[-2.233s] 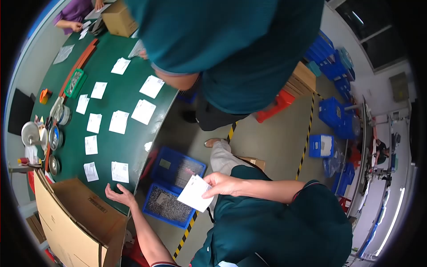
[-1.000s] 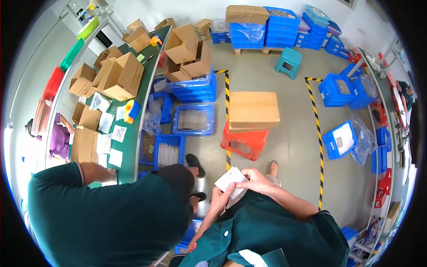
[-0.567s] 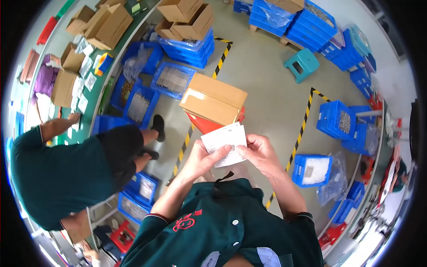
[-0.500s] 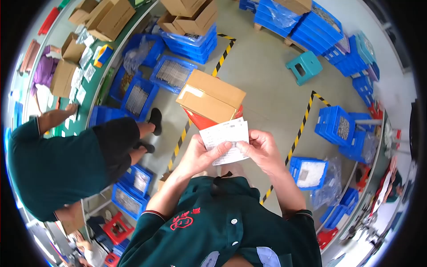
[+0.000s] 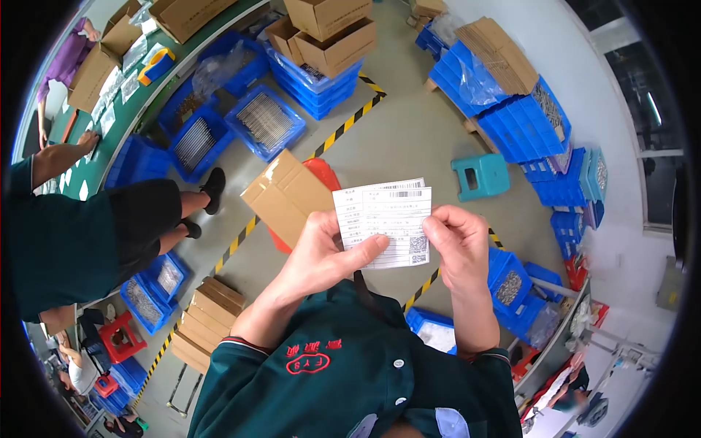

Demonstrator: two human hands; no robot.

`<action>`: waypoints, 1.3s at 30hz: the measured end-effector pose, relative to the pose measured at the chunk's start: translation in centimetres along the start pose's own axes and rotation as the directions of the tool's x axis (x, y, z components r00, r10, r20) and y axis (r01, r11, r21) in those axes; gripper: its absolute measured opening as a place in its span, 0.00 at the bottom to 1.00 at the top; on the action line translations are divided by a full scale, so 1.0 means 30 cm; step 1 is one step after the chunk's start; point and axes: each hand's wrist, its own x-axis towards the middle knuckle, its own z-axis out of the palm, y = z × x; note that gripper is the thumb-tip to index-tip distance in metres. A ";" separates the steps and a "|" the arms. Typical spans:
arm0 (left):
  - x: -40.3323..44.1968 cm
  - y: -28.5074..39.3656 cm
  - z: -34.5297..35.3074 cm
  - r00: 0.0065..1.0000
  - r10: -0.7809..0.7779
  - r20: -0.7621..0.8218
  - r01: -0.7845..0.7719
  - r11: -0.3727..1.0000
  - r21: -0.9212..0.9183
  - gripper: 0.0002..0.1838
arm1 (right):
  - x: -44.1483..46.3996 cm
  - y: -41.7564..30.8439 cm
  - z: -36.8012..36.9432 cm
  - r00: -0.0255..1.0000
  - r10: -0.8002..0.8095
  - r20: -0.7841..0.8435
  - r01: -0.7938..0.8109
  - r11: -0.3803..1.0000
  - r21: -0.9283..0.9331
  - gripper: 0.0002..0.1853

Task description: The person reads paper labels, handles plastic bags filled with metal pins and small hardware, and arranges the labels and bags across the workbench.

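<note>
Two overlapping printed paper slips (image 5: pixel 376 212) with rows of text, a barcode and QR codes are held up in front of my chest. My left hand (image 5: pixel 321 252) grips them at the left side, its thumb lying across the front. At the right edge, my right hand (image 5: pixel 460 241) pinches the slips between thumb and fingers. Beyond the papers, a closed cardboard box (image 5: pixel 285 196) rests on a red stool (image 5: pixel 323 172), apart from both hands.
Blue bins of metal parts (image 5: pixel 264 120) stand at left, by a co-worker (image 5: pixel 66 241) at a green bench (image 5: pixel 120 124). A teal stool (image 5: pixel 482 177) and stacked blue crates (image 5: pixel 515 128) are at right. Cardboard boxes (image 5: pixel 208 321) lie on the floor at lower left.
The view has turned, so the boxed stool appears further left and the teal stool lower. My right hand has shifted up along the slips' edge; the print faces me more squarely.
</note>
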 end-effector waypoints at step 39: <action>0.872 0.021 -0.318 0.493 0.100 -0.864 -0.316 0.946 -0.071 0.13 | 1.416 0.035 0.051 0.628 0.051 0.777 0.330 0.886 -0.325 0.07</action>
